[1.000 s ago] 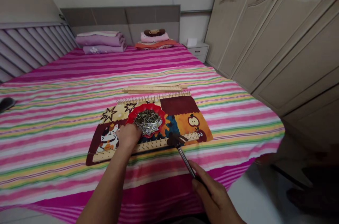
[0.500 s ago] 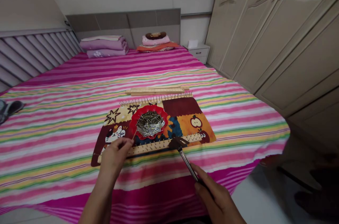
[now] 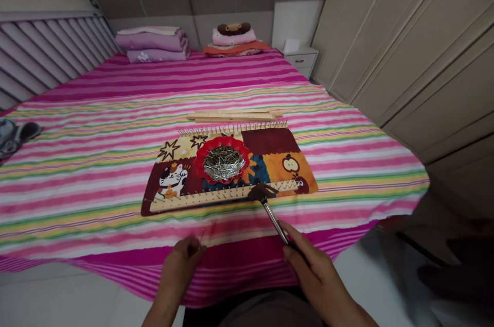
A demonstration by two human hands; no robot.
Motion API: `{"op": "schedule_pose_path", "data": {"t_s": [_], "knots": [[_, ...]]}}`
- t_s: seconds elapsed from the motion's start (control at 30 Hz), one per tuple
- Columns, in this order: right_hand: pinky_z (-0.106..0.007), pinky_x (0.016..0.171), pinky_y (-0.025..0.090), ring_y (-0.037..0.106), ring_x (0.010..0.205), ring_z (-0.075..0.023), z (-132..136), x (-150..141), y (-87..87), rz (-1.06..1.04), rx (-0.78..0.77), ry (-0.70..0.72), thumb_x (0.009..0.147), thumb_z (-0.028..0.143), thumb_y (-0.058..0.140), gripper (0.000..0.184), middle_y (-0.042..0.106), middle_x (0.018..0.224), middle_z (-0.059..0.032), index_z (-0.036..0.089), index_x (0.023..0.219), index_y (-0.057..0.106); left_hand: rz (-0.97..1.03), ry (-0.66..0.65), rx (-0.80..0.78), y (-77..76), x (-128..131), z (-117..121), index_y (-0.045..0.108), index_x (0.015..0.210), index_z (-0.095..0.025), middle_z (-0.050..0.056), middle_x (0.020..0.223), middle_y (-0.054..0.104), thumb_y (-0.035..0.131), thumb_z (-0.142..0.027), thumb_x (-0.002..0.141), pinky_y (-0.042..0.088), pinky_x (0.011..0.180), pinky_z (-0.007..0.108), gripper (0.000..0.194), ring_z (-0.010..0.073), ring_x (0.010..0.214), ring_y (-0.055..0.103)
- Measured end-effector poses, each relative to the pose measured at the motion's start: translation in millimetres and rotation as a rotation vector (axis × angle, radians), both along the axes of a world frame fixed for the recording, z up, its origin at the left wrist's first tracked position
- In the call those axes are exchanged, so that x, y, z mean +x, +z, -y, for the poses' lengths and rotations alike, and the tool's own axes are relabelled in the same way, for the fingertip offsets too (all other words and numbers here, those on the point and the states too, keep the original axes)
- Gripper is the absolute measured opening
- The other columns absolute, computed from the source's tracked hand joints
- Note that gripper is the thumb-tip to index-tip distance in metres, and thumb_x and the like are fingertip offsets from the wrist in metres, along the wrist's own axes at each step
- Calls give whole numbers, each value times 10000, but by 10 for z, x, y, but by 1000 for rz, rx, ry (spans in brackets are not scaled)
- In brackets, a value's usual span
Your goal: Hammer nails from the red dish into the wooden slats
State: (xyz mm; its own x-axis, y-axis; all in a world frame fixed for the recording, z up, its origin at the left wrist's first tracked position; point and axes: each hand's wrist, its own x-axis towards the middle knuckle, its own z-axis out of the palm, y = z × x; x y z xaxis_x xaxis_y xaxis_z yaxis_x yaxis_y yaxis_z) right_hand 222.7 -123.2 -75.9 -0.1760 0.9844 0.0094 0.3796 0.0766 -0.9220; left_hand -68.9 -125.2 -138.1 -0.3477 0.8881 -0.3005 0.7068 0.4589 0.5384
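My left hand (image 3: 182, 261) is closed in a pinch on a thin nail (image 3: 201, 235), near the front edge of the bed. My right hand (image 3: 314, 268) grips a hammer (image 3: 275, 220) by its dark handle. The dark hammer head rests on or just above the near wooden strip (image 3: 200, 198), which has nails standing along it. Behind that strip, a red scalloped bowl (image 3: 198, 163) full of loose nails sits on a patterned mat (image 3: 266, 140). A second nail-studded strip (image 3: 231, 132) lies along the mat's far edge.
Beyond the mat lie several bare wooden strips (image 3: 231, 117) on the striped bedspread (image 3: 96, 116). Folded purple bedding (image 3: 154, 44) and a pink pile (image 3: 233, 37) stand by the headboard (image 3: 165, 2). Wardrobe doors (image 3: 417, 38) rise at right; a grey item (image 3: 17, 136) lies at left.
My left hand has drawn back from beside the red bowl toward the bed's front edge, carrying the nail. The hammer stays over the near strip. The camera view has tilted down.
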Motion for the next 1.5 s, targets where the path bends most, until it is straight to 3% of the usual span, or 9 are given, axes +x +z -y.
{"op": "schedule_pose_path", "data": {"t_s": [0.2, 0.37, 0.5, 0.67, 0.83, 1.03, 1.1, 1.23, 1.5], "knots": [[-282, 962, 452, 643, 1059, -164, -8, -13, -16, -19, -8, 3, 902, 319, 467, 484, 712, 1076, -68, 144, 1352, 500, -53, -16, -32, 112, 46, -178, 576, 671, -216, -16, 601, 628, 514, -274, 733, 356, 571, 230, 106, 142, 585, 577], [-300, 997, 418, 615, 1105, -166, -1, -27, -5, -42, -31, 15, 903, 309, 459, 485, 721, 1029, -65, 136, 1355, 493, -33, 4, -73, 72, 16, -240, 568, 603, -212, -31, 507, 583, 538, -225, 695, 332, 538, 233, 98, 130, 516, 537], [-286, 976, 438, 629, 1075, -156, 2, -17, 8, -44, -43, 16, 908, 316, 454, 487, 719, 1034, -53, 162, 1369, 476, 253, 70, -60, 34, -49, -253, 563, 592, -200, -43, 456, 535, 591, -297, 645, 341, 493, 234, 114, 117, 447, 486], [-266, 956, 455, 646, 1046, -152, -24, -9, -4, -7, -27, -1, 905, 316, 462, 480, 697, 1119, -64, 157, 1358, 488, 633, 196, 246, 248, 33, -362, 591, 684, -182, -24, 552, 594, 679, -466, 570, 440, 547, 246, 318, 125, 528, 546], [-245, 914, 485, 663, 1003, -145, -42, -33, -15, 15, -15, 14, 907, 300, 449, 474, 726, 1028, -54, 151, 1354, 491, 568, 269, 472, 461, 218, -609, 629, 725, -188, -11, 631, 643, 696, -450, 584, 469, 595, 236, 305, 128, 608, 582], [-247, 949, 455, 634, 1057, -134, -32, -16, -21, -6, -29, 31, 913, 299, 452, 477, 697, 1110, -39, 193, 1378, 464, 440, 291, 470, 300, 277, -747, 675, 789, -188, 3, 668, 665, 661, -471, 626, 465, 608, 243, 327, 142, 644, 596], [-253, 948, 457, 638, 1045, -138, -33, -11, -15, 0, -38, 24, 912, 304, 451, 478, 715, 1034, -37, 187, 1375, 468, 414, 297, 469, 264, 282, -751, 681, 781, -188, 4, 680, 668, 663, -476, 618, 457, 614, 241, 332, 139, 649, 588], [-233, 856, 514, 680, 876, -134, -35, -14, 9, 17, -43, 23, 914, 308, 439, 478, 721, 832, -14, 171, 1371, 475, 418, 314, 457, 264, 294, -758, 681, 764, -193, 0, 672, 665, 660, -480, 612, 454, 616, 240, 325, 140, 646, 580], [-258, 876, 506, 680, 852, -146, -41, -65, 41, 12, -30, 17, 907, 326, 452, 475, 723, 883, -27, 164, 1351, 503, 377, 268, 429, 264, 304, -760, 669, 780, -208, 6, 728, 685, 631, -463, 647, 465, 675, 259, 290, 161, 711, 599]]}}
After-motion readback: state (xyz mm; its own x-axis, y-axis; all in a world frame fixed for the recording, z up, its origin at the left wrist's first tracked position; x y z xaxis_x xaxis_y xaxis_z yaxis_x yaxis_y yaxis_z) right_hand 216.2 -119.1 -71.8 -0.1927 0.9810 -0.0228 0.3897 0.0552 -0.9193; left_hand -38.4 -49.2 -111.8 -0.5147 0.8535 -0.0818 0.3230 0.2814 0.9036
